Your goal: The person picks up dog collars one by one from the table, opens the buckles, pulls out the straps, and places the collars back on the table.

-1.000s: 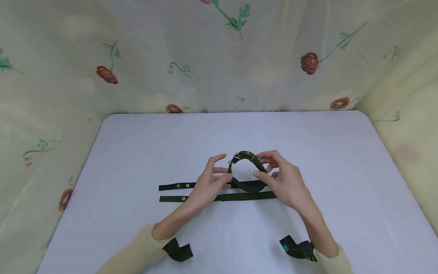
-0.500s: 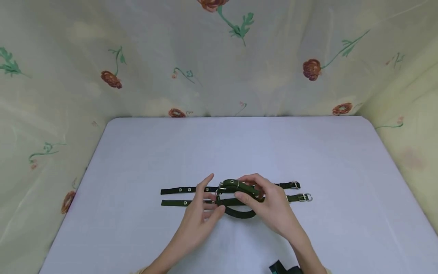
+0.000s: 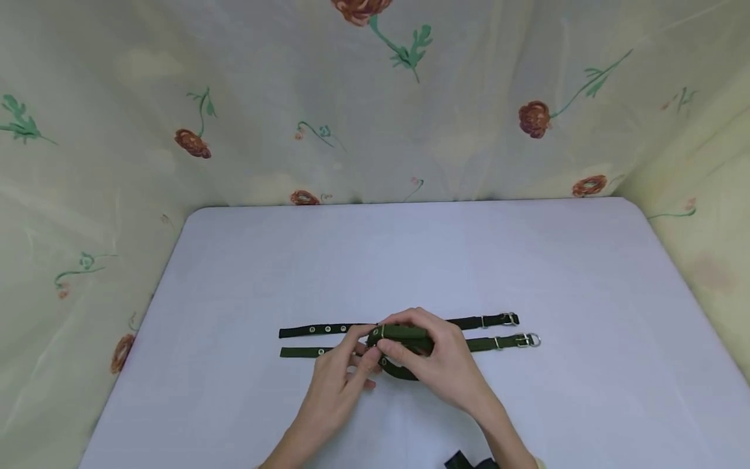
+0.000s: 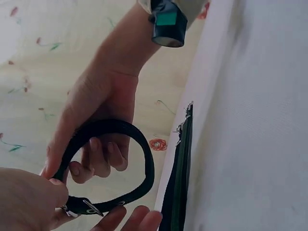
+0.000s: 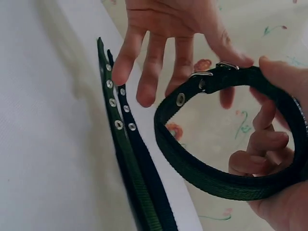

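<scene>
A dark green collar (image 3: 404, 332), fastened into a loop, is held up off the table between both hands. My right hand (image 3: 442, 355) grips its band, thumb in front and fingers behind, as the right wrist view also shows. At the buckle (image 5: 226, 66), my left hand (image 3: 336, 381) pinches the collar between thumb and index finger. Its other fingers (image 5: 149, 72) are spread away from the loop. Metal eyelets (image 5: 180, 99) show along the band near the buckle. In the head view the right hand hides part of the loop.
Two straps lie flat side by side beneath the hands on the white table (image 3: 586, 280): a black collar (image 3: 469, 323) behind and a green collar (image 3: 483, 344) in front. Their buckles point right, their eyelet ends left. A flowered curtain (image 3: 252, 117) hangs behind the table.
Both hands have brought the looped collar down toward the near side of the table. The left hand's thumb and index finger have closed on the buckle. The loop has turned in the right hand.
</scene>
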Motion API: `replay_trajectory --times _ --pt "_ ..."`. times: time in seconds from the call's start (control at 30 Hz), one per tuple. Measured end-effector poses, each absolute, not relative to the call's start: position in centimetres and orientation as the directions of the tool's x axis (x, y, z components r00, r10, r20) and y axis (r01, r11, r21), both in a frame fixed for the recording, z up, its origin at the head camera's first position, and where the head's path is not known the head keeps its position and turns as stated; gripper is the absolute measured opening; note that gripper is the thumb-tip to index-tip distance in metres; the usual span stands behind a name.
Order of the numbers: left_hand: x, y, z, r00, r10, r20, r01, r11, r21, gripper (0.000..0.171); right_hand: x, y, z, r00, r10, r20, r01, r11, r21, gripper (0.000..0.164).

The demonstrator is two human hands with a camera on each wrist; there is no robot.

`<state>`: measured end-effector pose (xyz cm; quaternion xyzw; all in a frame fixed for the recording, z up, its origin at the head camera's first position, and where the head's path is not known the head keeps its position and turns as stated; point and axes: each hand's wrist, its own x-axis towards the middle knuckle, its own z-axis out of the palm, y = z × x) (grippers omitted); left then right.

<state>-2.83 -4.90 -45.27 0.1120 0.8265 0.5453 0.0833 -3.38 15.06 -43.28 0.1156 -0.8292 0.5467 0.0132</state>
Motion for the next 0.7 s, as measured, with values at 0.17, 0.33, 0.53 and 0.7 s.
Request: replay_trajectory --times 0.17,0.33,0.53,0.7 --pt "-2.79 -4.67 -45.43 -0.971 0.218 0.099 0.21 0.578 0.789 0.025 -3.56 14.88 -43.86 -0.961 -0.184 0.206 -0.259 0.344 -0.903 0.02" --pt "-2.69 -4.71 -45.42 -0.968 0.177 0.177 0.25 0.688 0.682 0.023 -3.56 14.92 -44.23 -0.961 -0.144 0.238 -0.273 0.326 -0.905 0.022" --pt "-2.59 -4.76 -45.48 -0.975 0.141 0.169 0.22 0.652 0.726 0.024 -3.5 14.87 -44.26 -0.977 -0.071 0.201 -0.213 0.278 -0.937 0.019" --pt "-2.48 -4.64 -45.52 -0.978 0.148 0.148 0.207 0.564 0.799 0.021 -3.48 14.73 -44.37 -0.979 -0.032 0.201 -0.203 0.241 -0.949 0.019"
